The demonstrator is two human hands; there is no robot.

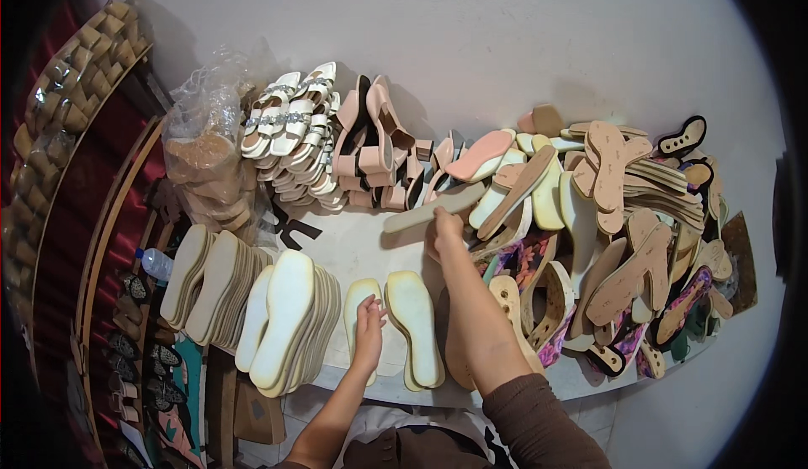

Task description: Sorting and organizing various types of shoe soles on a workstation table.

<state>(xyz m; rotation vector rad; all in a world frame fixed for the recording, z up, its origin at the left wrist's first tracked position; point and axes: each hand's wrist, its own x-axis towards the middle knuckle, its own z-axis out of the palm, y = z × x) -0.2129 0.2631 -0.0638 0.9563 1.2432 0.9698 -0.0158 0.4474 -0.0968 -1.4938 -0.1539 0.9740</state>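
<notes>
My right hand [447, 231] reaches across the table, its fingers closed on the near side of a grey-beige shoe sole [411, 217]. That sole lies slantwise beside the heap of loose soles. Over a cream insole [360, 290] near the front edge is my left hand [369, 324], fingers apart and holding nothing; I cannot tell whether it touches the insole. Just to the right lies a small pile of cream insoles [414, 317]. A tall stack of pale insoles [291, 313] stands to the left, with further beige insole stacks [217, 288] beyond it.
White sandals [295, 128] and pink heeled sandals [379, 141] are piled along the wall. A mixed heap of soles [610, 183] covers the table's right side. At the left are a plastic bag [206, 162], a bottle [154, 261] and shelves with wrapped heel blocks [88, 65].
</notes>
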